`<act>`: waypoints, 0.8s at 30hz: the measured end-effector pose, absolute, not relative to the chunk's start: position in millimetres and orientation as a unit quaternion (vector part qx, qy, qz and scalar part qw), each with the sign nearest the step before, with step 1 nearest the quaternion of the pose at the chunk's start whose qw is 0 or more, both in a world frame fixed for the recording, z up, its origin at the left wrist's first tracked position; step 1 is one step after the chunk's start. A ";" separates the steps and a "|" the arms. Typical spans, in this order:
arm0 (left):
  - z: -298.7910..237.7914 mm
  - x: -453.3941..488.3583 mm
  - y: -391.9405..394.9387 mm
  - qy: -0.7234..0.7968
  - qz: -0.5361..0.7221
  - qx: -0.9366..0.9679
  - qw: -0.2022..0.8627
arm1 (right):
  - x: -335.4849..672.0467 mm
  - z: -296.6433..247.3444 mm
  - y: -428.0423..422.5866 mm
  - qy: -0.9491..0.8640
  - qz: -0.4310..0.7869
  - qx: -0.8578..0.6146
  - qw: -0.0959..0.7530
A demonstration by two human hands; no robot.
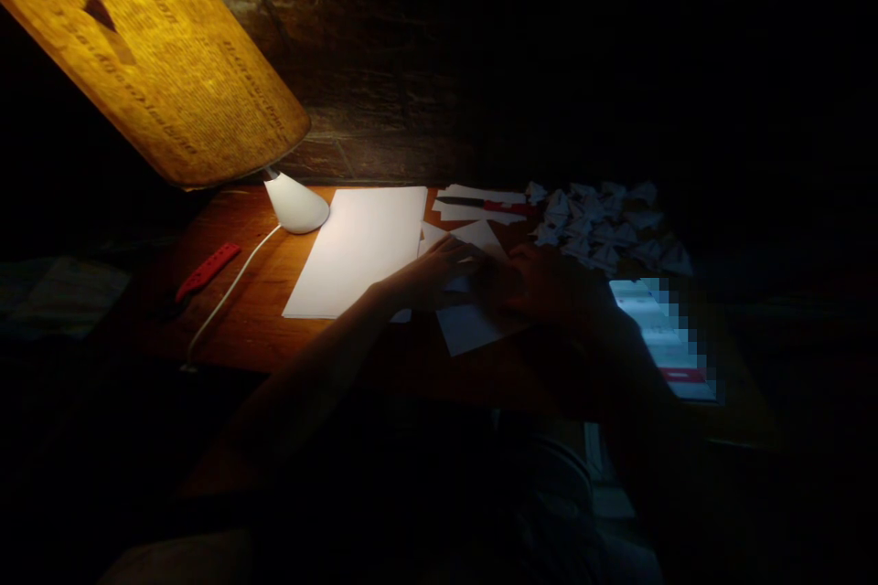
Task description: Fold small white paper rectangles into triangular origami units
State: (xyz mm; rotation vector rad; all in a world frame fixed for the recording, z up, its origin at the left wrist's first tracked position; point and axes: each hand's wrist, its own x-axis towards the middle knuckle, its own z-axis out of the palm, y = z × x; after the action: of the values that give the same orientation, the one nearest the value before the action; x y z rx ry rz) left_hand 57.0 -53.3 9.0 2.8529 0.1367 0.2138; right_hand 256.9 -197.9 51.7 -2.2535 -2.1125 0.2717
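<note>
A white sheet of paper [480,329] lies on the wooden table, partly covered by my hands. My left hand [439,270] is over its left side, fingers bent onto a paper piece. From the right, my right hand [549,283] grips the paper in deep shadow; its fingertips are hard to make out. Just left of my left hand lies a stack of white paper [370,238]. Behind my hands, a knife with a red handle [504,207] rests on smaller paper pieces [473,192]. Several folded paper shapes [596,224] are clustered at the back right.
A lamp with a printed yellow shade [165,64] lights the left side, its white base [296,204] on the table [253,292]. A white cord [230,285] runs to the front edge near a red-handled tool [209,270]. A lit screen [651,329] lies beside my right forearm.
</note>
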 end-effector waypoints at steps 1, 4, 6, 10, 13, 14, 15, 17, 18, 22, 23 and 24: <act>9.8 57.1 -54.0 0.047 0.070 0.986 0.141 | 256.6 52.1 -198.0 -0.680 0.088 -0.728 0.019; 11.4 57.2 -55.6 0.053 0.065 0.986 0.145 | 255.7 54.1 -198.3 -0.678 0.091 -0.729 0.018; 11.9 57.0 -56.0 0.056 0.063 0.986 0.146 | 255.0 55.8 -198.4 -0.677 0.095 -0.730 0.020; 10.9 56.5 -54.8 0.055 0.063 0.984 0.157 | 254.6 57.8 -198.5 -0.671 0.102 -0.734 0.028; 8.4 56.2 -53.0 0.057 0.069 0.983 0.158 | 256.0 55.6 -198.4 -0.673 0.099 -0.732 0.035; 7.4 56.0 -52.4 0.059 0.071 0.983 0.161 | 256.6 54.3 -198.3 -0.677 0.097 -0.729 0.038; 6.4 55.8 -52.0 0.060 0.072 0.982 0.165 | 257.1 53.0 -198.2 -0.681 0.094 -0.725 0.042; 5.0 55.3 -51.3 0.065 0.075 0.979 0.177 | 257.4 51.1 -197.7 -0.686 0.089 -0.720 0.049; 4.8 55.0 -51.0 0.066 0.077 0.978 0.184 | 257.2 50.8 -197.4 -0.685 0.087 -0.722 0.052; 7.3 53.6 -49.5 0.063 0.088 0.969 0.220 | 253.9 55.1 -195.7 -0.670 0.083 -0.736 0.045; 8.5 53.4 -49.1 0.061 0.089 0.968 0.229 | 252.8 57.0 -195.2 -0.665 0.083 -0.741 0.041; 9.6 53.2 -48.7 0.058 0.088 0.966 0.235 | 251.9 58.9 -194.8 -0.662 0.082 -0.744 0.037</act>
State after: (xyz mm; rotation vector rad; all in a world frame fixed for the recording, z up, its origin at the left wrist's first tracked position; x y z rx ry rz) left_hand 53.2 -48.7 9.6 2.6509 0.1604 0.2424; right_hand 251.9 -194.8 58.9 -2.2855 -2.0317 0.2531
